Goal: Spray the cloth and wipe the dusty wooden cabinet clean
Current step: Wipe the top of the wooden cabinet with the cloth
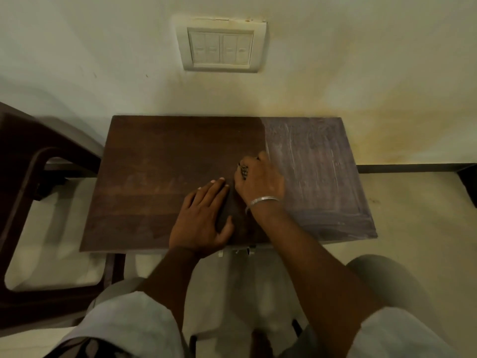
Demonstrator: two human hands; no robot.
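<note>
We're looking straight down on the wooden cabinet [180,161], its top pushed up against a pale wall [361,60] with a white switch plate [220,46] above it. The surface splits cleanly: the left and middle run dark brown, while the right part shows a pale, streaky grey film [315,171] with a sharp edge between the two.

Both hands are down on the top near its front middle. The left hand [204,218] lies flat, fingers spread and open, palm pressed to the wood, gripping nothing. The right hand [258,182] sits just beside it, touching at the fingertips, knuckles up and fingers curled under, right at the border of the grey film. Something dark and patterned peeks out by its knuckles; that looks like the cloth [244,171], bunched under the hand, though most of it is hidden. A metal bangle [263,201] rings the right wrist.

A dark wooden chair [38,177] stands to the left of the cabinet, and pale sleeves [134,324] frame the bottom.
</note>
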